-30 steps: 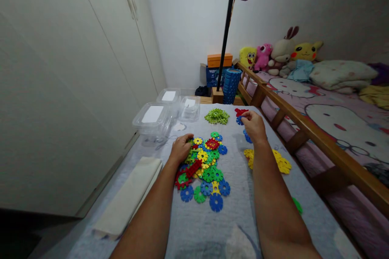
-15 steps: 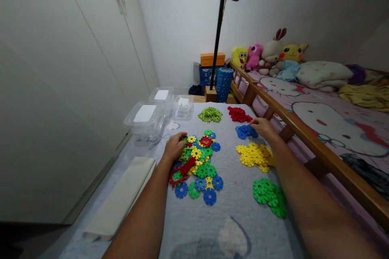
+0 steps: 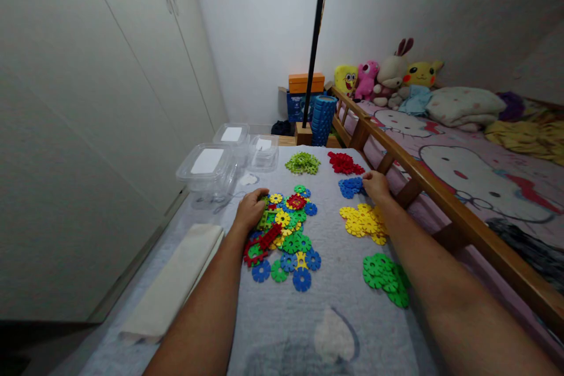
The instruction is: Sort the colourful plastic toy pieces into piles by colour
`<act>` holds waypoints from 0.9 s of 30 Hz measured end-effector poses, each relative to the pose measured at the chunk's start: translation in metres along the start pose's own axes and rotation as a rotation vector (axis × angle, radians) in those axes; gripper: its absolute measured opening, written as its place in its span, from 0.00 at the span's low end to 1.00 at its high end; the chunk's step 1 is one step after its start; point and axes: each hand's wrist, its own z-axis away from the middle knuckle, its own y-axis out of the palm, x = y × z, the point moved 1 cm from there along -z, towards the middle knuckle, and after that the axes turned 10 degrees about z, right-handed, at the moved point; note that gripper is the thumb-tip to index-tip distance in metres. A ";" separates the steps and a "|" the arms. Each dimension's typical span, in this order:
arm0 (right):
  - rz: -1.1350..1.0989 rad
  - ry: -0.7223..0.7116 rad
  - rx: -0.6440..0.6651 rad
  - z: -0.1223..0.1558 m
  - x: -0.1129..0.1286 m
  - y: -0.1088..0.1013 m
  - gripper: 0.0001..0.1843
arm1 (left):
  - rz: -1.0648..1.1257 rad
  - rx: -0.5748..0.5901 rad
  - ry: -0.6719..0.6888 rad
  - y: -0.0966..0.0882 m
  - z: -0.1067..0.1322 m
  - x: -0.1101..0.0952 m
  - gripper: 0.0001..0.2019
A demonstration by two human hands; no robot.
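Observation:
My left hand rests at the left edge of a mixed heap of plastic snowflake discs, with its fingers reaching over the nearest pieces. Red and light-green notched square pieces lie among the discs there. My right hand is at the right edge of a small pile of blue snowflake discs. Its fingers are pressed together, and what they hold, if anything, is hidden. Around it are a red pile, a yellow disc pile and a green disc pile. Light-green pieces sit farther back.
Clear plastic boxes with white labels stand at the back left. A folded cream cloth lies beside my left forearm. The wooden bed rail runs along the right side. A black pole on a wooden base rises behind the table.
The view has shifted slightly. My right hand has drawn a little toward me and rightward relative to the blue pile. My left hand stays by the mixed heap.

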 end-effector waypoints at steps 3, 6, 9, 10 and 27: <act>0.010 0.032 -0.061 0.003 0.006 -0.008 0.08 | 0.001 -0.006 -0.001 0.000 0.000 -0.001 0.25; -0.041 -0.016 -0.068 0.015 0.021 -0.013 0.08 | 0.005 -0.014 -0.003 0.001 0.000 -0.002 0.25; -0.123 -0.142 0.030 0.041 0.048 -0.007 0.09 | 0.007 -0.014 -0.006 0.000 0.001 -0.004 0.25; -0.146 -0.199 0.095 0.052 0.058 -0.002 0.10 | 0.007 -0.012 -0.007 0.000 0.001 -0.004 0.25; 0.164 -0.530 0.555 0.120 0.096 0.023 0.12 | 0.042 -0.010 -0.003 0.000 0.000 -0.001 0.25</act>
